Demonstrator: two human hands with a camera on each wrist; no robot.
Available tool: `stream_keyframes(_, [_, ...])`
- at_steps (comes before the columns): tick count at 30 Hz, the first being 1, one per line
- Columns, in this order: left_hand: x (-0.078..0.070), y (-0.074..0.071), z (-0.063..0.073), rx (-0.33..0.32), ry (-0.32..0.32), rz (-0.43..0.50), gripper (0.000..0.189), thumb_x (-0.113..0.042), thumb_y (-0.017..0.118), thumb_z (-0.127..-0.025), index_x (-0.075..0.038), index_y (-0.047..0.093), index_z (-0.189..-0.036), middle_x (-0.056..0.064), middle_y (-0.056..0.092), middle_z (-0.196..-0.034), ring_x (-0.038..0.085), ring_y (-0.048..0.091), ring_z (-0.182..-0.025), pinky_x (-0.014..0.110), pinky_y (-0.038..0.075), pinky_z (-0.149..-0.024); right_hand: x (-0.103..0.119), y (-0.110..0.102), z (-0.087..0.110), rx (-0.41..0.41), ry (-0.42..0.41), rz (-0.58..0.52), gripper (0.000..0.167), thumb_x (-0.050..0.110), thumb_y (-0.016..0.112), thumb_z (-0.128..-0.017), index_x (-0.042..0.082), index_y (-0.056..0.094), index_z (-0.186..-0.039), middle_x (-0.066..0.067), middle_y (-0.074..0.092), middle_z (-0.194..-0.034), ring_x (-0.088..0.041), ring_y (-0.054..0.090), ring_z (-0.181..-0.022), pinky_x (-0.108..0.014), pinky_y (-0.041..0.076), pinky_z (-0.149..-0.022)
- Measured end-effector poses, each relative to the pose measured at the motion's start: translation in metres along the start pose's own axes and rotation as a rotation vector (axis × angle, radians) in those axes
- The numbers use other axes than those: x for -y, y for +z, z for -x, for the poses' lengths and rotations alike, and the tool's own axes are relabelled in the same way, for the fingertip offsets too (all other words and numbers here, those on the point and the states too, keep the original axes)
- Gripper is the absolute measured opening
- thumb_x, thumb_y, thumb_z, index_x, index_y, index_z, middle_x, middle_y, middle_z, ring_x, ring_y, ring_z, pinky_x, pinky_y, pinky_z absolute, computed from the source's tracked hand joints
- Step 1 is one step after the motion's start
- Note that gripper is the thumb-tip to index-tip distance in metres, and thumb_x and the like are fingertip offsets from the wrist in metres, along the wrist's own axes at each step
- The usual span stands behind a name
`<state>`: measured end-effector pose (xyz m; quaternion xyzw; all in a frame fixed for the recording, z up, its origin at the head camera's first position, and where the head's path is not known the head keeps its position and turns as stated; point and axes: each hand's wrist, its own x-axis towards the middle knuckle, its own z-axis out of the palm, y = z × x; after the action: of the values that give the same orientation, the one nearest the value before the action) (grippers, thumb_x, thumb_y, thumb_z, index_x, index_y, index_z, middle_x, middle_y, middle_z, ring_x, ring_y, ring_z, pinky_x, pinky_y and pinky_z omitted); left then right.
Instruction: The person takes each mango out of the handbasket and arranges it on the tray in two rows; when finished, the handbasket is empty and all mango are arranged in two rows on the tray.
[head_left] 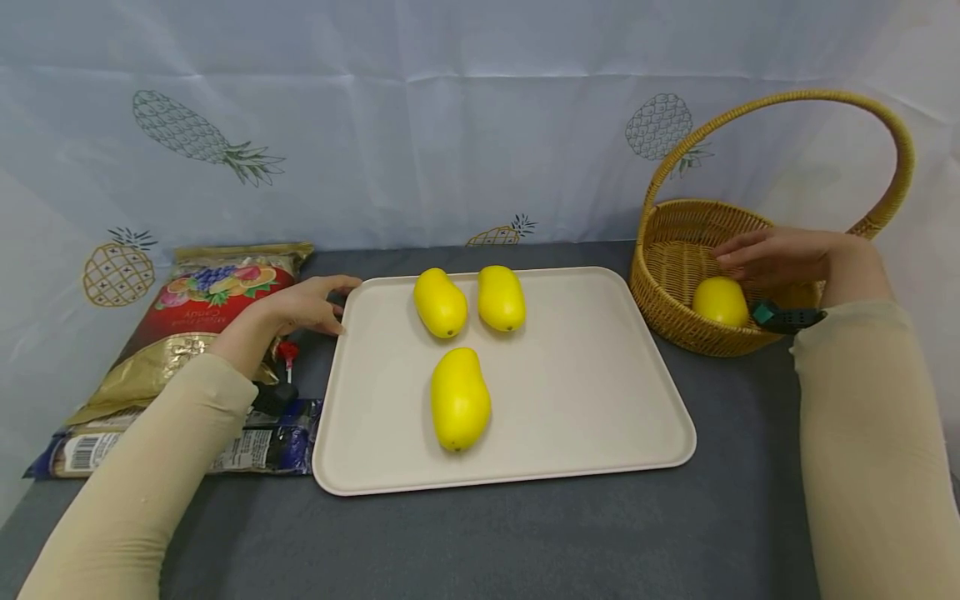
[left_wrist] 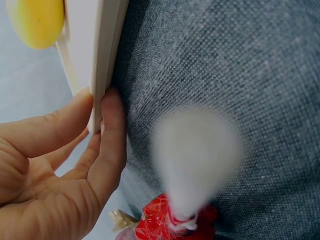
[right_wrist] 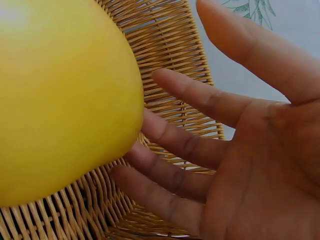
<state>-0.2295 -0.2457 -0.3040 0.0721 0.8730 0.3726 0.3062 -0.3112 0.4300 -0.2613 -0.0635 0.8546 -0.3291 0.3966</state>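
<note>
My left hand point(head_left: 306, 305) pinches the left rim of a beige tray point(head_left: 585, 400); in the left wrist view the thumb point(left_wrist: 60, 122) and fingers lie on either side of that rim. On the tray lie three yellow mangoes: one at the back left point(head_left: 440, 303), another beside it point(head_left: 502, 298), and a third nearer the front point(head_left: 460, 400). Inside the wicker basket point(head_left: 660, 308) at the right sits one more yellow mango point(head_left: 721, 301). Over it, my right hand point(head_left: 787, 257) reaches in with fingers spread and thumb apart, gripping nothing; its fingertips come close to the mango point(right_wrist: 65, 100).
A red and gold candy bag point(head_left: 187, 317) lies at the left on blue packages point(head_left: 251, 446). Between bag and tray is a red lollipop point(head_left: 287, 350) with a white stick. The basket's tall handle point(head_left: 810, 96) arches above my right hand. A pineapple-print curtain point(head_left: 420, 150) hangs behind.
</note>
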Motion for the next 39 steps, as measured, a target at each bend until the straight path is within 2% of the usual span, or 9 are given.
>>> stream_keyframes(4, [0.0, 0.0, 0.0, -0.003, 0.001, 0.001, 0.088, 0.005, 0.063, -0.09, -0.004, 0.009, -0.159, 0.03, 0.01, -0.16, 0.051, 0.03, -0.144, 0.05, 0.052, -0.103, 0.001, 0.002, 0.001, 0.052, 0.017, 0.005, 0.066, 0.036, 0.039, -0.107, 0.004, 0.013, -0.158, 0.013, 0.045, -0.142, -0.012, 0.049, -0.132, -0.044, 0.045, -0.113])
stream_keyframes(7, [-0.001, 0.001, 0.001, -0.004, 0.002, 0.003, 0.088, 0.005, 0.063, -0.09, -0.004, 0.009, -0.159, 0.03, 0.01, -0.16, 0.052, 0.03, -0.144, 0.051, 0.051, -0.103, 0.003, 0.005, 0.003, 0.11, 0.014, -0.01, 0.066, 0.034, 0.038, -0.107, 0.004, 0.008, -0.158, -0.009, 0.026, -0.159, -0.013, 0.048, -0.133, -0.047, 0.044, -0.114])
stream_keyframes(10, [-0.001, 0.001, 0.002, -0.003, 0.003, 0.007, 0.088, 0.005, 0.063, -0.09, -0.004, 0.009, -0.159, 0.03, 0.01, -0.16, 0.052, 0.029, -0.144, 0.052, 0.051, -0.104, 0.004, 0.006, 0.004, 0.163, 0.02, -0.034, 0.065, 0.03, 0.04, -0.107, 0.006, 0.01, -0.158, -0.01, 0.023, -0.158, -0.009, 0.052, -0.127, -0.042, 0.046, -0.112])
stream_keyframes(16, [-0.001, 0.0, 0.001, -0.002, 0.004, 0.013, 0.089, 0.006, 0.062, -0.089, -0.004, 0.009, -0.159, 0.03, 0.01, -0.16, 0.052, 0.028, -0.144, 0.052, 0.051, -0.104, 0.006, 0.009, 0.001, 0.232, 0.026, -0.005, 0.073, 0.026, 0.045, -0.104, 0.001, 0.002, -0.158, -0.025, 0.01, -0.159, -0.015, 0.052, -0.128, -0.033, 0.049, -0.104])
stream_keyframes(24, [0.0, 0.0, 0.0, -0.003, 0.003, 0.009, 0.089, 0.006, 0.063, -0.089, -0.003, 0.009, -0.159, 0.03, 0.01, -0.16, 0.052, 0.029, -0.144, 0.052, 0.051, -0.104, 0.006, 0.011, 0.0, 0.251, 0.05, 0.049, 0.083, 0.025, 0.05, -0.102, -0.001, -0.008, -0.157, -0.034, -0.001, -0.16, -0.023, 0.049, -0.131, -0.03, 0.05, -0.1])
stream_keyframes(29, [0.0, 0.0, 0.0, -0.004, 0.004, 0.009, 0.089, 0.006, 0.063, -0.089, -0.004, 0.009, -0.159, 0.03, 0.01, -0.159, 0.052, 0.029, -0.144, 0.052, 0.051, -0.104, 0.006, 0.013, -0.001, 0.208, 0.046, 0.07, 0.082, 0.024, 0.051, -0.102, -0.005, -0.003, -0.156, -0.034, 0.017, -0.155, -0.024, 0.054, -0.126, -0.032, 0.052, -0.098])
stream_keyframes(33, [0.0, 0.0, 0.0, -0.002, 0.005, 0.009, 0.088, 0.006, 0.063, -0.089, -0.003, 0.009, -0.159, 0.03, 0.01, -0.16, 0.052, 0.029, -0.144, 0.052, 0.051, -0.104, 0.008, 0.013, -0.001, 0.193, 0.052, 0.037, 0.082, 0.021, 0.051, -0.102, -0.005, -0.006, -0.156, -0.016, 0.044, -0.142, -0.02, 0.06, -0.119, -0.033, 0.053, -0.099])
stream_keyframes(36, [0.0, 0.0, 0.0, -0.002, 0.006, 0.008, 0.088, 0.006, 0.063, -0.09, -0.003, 0.009, -0.159, 0.03, 0.01, -0.16, 0.052, 0.029, -0.144, 0.052, 0.051, -0.104, 0.01, 0.012, -0.001, 0.198, 0.051, 0.02, 0.084, 0.019, 0.051, -0.103, -0.006, -0.01, -0.155, 0.0, 0.052, -0.133, -0.016, 0.061, -0.117, -0.033, 0.053, -0.099])
stream_keyframes(39, [0.001, 0.0, 0.0, 0.0, 0.006, 0.008, 0.088, 0.006, 0.063, -0.09, -0.003, 0.009, -0.159, 0.03, 0.009, -0.16, 0.052, 0.029, -0.144, 0.052, 0.051, -0.104, 0.011, 0.012, -0.001, 0.21, 0.05, -0.001, 0.085, 0.018, 0.05, -0.103, -0.005, -0.013, -0.155, 0.003, 0.055, -0.127, -0.016, 0.062, -0.114, -0.034, 0.054, -0.098])
